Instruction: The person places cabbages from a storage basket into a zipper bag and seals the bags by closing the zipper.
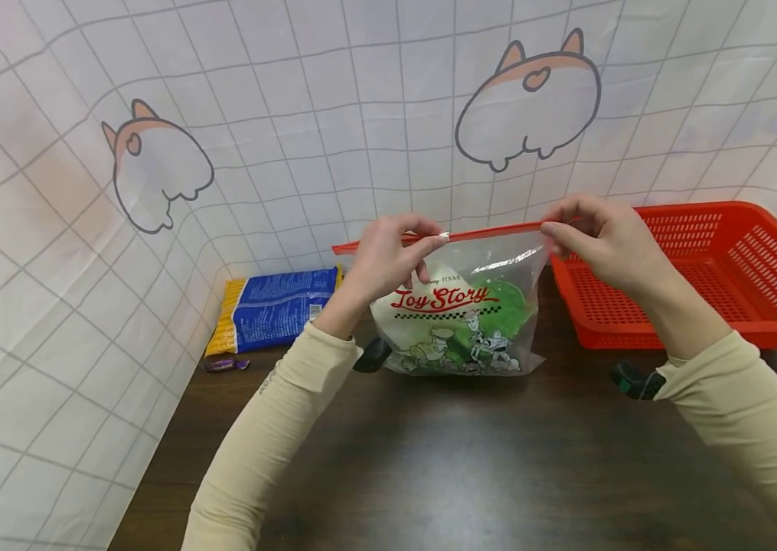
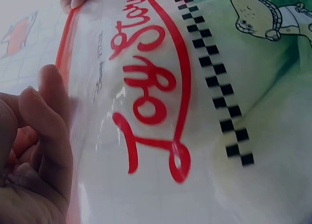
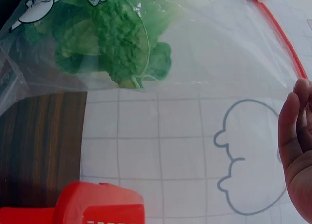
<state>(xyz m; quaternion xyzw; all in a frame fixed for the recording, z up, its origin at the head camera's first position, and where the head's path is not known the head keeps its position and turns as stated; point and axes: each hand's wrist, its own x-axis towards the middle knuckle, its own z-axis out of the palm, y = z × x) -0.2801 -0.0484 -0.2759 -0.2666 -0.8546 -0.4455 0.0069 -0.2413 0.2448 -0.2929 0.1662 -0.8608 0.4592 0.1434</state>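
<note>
A clear zip bag (image 1: 457, 337) printed with "Toy Story" and cartoon figures hangs upright over the dark table, its red zip strip (image 1: 491, 232) running along the top. Leafy green vegetables (image 3: 122, 43) show through the plastic, with something pale beside them. My left hand (image 1: 391, 256) pinches the strip near its middle, at a small white slider (image 1: 445, 237). At the bag's top right corner, my right hand (image 1: 602, 237) holds the end of the strip between thumb and fingers. In the left wrist view, the lettering fills most of the picture beside the left fingers (image 2: 51, 116).
To the right stands a red plastic basket (image 1: 636, 337). A blue and yellow packet (image 1: 278, 306) lies at the back left, with a small purple wrapped candy (image 1: 223, 365) before it. Behind hangs a white grid-patterned cloth (image 1: 292, 115); the dark table (image 1: 429, 459) spreads in front.
</note>
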